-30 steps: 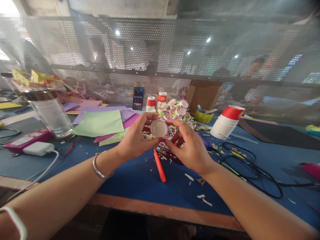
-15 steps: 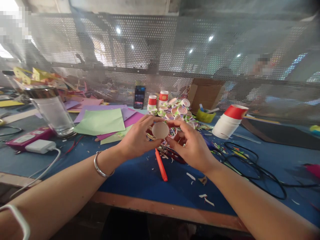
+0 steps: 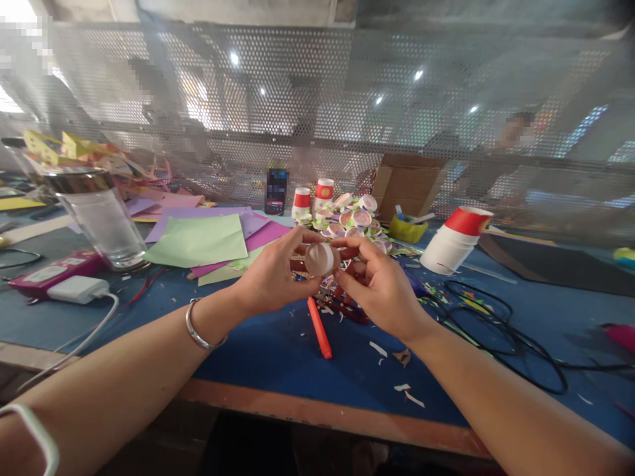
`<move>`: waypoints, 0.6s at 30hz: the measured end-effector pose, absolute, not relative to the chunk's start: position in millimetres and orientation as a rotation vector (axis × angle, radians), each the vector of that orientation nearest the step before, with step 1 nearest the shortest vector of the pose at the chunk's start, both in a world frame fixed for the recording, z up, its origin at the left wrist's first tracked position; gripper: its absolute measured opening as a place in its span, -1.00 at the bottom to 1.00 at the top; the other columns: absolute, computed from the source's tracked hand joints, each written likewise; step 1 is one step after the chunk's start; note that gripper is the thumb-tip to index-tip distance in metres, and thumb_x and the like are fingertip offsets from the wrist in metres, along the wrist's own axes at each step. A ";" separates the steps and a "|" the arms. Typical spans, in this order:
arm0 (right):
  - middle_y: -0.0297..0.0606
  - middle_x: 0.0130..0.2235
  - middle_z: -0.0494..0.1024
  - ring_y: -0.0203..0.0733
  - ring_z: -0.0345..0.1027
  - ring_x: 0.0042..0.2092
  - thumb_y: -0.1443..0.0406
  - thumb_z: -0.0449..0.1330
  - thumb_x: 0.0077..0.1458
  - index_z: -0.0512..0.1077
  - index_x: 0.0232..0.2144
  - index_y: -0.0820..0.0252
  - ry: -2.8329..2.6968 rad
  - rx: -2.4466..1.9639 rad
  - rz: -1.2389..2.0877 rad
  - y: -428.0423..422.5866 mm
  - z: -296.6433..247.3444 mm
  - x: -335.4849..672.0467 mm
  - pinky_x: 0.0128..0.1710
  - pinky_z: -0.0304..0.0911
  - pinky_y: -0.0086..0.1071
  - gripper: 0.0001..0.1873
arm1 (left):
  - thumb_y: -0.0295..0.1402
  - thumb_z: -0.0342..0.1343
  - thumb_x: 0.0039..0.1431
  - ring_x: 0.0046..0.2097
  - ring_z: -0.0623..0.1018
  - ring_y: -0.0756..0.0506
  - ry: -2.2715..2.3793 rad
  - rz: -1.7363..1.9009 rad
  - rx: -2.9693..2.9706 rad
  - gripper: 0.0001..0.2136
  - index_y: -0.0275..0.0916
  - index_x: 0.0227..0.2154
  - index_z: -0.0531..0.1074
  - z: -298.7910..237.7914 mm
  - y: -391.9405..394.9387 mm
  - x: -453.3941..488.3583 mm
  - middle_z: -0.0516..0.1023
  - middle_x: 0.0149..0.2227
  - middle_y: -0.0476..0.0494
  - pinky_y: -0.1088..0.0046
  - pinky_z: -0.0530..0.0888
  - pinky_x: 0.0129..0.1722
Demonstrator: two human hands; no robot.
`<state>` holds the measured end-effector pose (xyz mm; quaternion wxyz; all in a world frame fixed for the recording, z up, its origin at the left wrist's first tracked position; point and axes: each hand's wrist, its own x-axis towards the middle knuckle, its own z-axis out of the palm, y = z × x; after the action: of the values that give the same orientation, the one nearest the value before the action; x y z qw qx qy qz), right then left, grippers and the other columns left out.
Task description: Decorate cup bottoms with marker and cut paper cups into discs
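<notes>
Between both hands is a small round paper piece [image 3: 317, 260], which looks like the cut-off bottom of a paper cup. My left hand [image 3: 275, 274] grips its left side with thumb and fingers. My right hand [image 3: 380, 284] pinches its right edge between thumb and fingertips. Just beneath them on the blue table lies an orange-red pen or marker [image 3: 320, 328]. Dark red-handled scissors [image 3: 347, 309] lie partly hidden behind my right hand. Beyond my hands rises a pile of similar cut cup bottoms [image 3: 362, 218] with green bits on them.
Stacked red-and-white paper cups [image 3: 449, 248] lean at the right, near black cables [image 3: 516, 344]. Coloured paper sheets [image 3: 198, 241], a glass jar [image 3: 99, 215] and a white charger [image 3: 82, 289] are on the left. A phone [image 3: 276, 192] stands against the perforated metal screen [image 3: 317, 99]; paper scraps litter the table.
The paper piece has turned in my fingers: its round face was toward me, and now its side wall shows too. My hands have stayed in nearly the same place.
</notes>
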<state>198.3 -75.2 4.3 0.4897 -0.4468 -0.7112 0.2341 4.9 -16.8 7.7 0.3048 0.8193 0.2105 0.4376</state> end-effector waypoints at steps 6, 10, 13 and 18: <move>-0.26 -0.19 0.50 -0.26 0.45 -0.41 0.29 0.25 0.13 0.35 0.02 0.12 -1.630 -1.073 0.644 -73.5 4.1 198.6 -0.49 0.39 -0.33 -0.61 | -0.39 0.27 0.04 -0.13 0.57 -0.09 0.484 1.094 1.700 -0.65 -0.24 -0.09 0.37 10.0 -12.7 5.3 0.56 -0.15 -0.16 0.39 0.56 -0.19; -0.28 -0.21 0.48 -0.30 0.44 -0.43 0.26 0.27 0.14 0.34 0.00 0.13 -1.568 -1.027 0.729 -72.6 5.4 199.5 -0.49 0.42 -0.35 -0.63 | -0.43 0.15 0.08 -0.18 0.59 -0.06 0.468 1.048 1.300 -0.88 -0.24 -0.29 0.44 15.6 -9.7 6.6 0.61 -0.22 -0.11 0.35 0.55 -0.14; -0.29 -0.22 0.48 -0.32 0.44 -0.44 0.26 0.28 0.14 0.34 -0.02 0.12 -1.534 -1.017 0.750 -70.4 5.4 200.6 -0.50 0.43 -0.37 -0.65 | -0.48 0.18 0.03 -0.19 0.59 -0.04 0.469 1.048 1.214 -0.84 -0.22 -0.27 0.46 20.0 -9.1 6.2 0.64 -0.23 -0.09 0.39 0.55 -0.17; -0.31 -0.24 0.50 -0.30 0.46 -0.44 0.27 0.27 0.14 0.33 -0.04 0.11 -1.522 -1.009 0.739 -67.8 3.6 202.6 -0.51 0.45 -0.37 -0.67 | -0.55 0.15 -0.03 -0.18 0.62 -0.05 0.497 1.013 1.144 -0.62 -0.16 -0.10 0.40 19.8 -4.8 3.4 0.66 -0.19 -0.10 0.36 0.58 -0.13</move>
<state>202.6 -67.8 3.6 0.5528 -0.4268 -0.6439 0.3126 3.4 -4.8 19.8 0.6943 0.5124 0.2227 0.4536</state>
